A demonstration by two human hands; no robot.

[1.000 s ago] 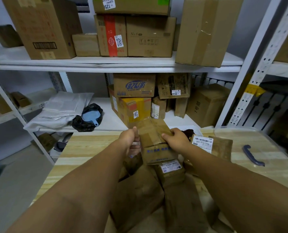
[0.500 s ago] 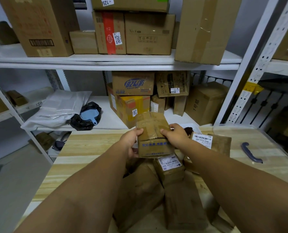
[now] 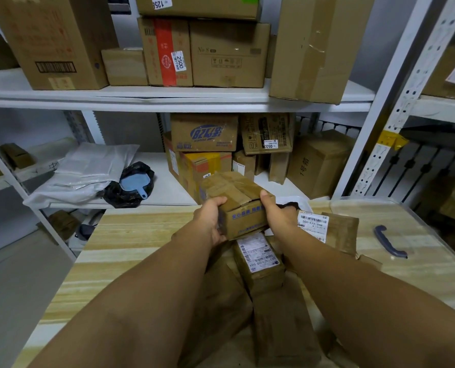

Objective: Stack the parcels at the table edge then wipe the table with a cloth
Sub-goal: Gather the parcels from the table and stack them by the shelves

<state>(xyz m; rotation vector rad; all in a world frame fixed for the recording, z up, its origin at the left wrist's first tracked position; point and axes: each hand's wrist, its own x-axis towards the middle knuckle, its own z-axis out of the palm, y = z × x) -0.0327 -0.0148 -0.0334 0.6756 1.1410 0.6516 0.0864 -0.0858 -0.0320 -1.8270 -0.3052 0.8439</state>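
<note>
While we grip the taped brown cardboard parcel (image 3: 238, 205) with both hands' fingers curled round its ends, left hand (image 3: 211, 221) and right hand (image 3: 279, 215), it may slip and topple the labelled parcels (image 3: 259, 257) below.

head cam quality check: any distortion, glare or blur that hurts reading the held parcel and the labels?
Head view: wide-angle bending bows the shelf uprights and stretches both forearms; lighting is dim and flat, with soft glare on the tape of the held parcel; left hand and right hand are sharp; the label on the parcel below is partly legible, the frame corners soft.
</note>
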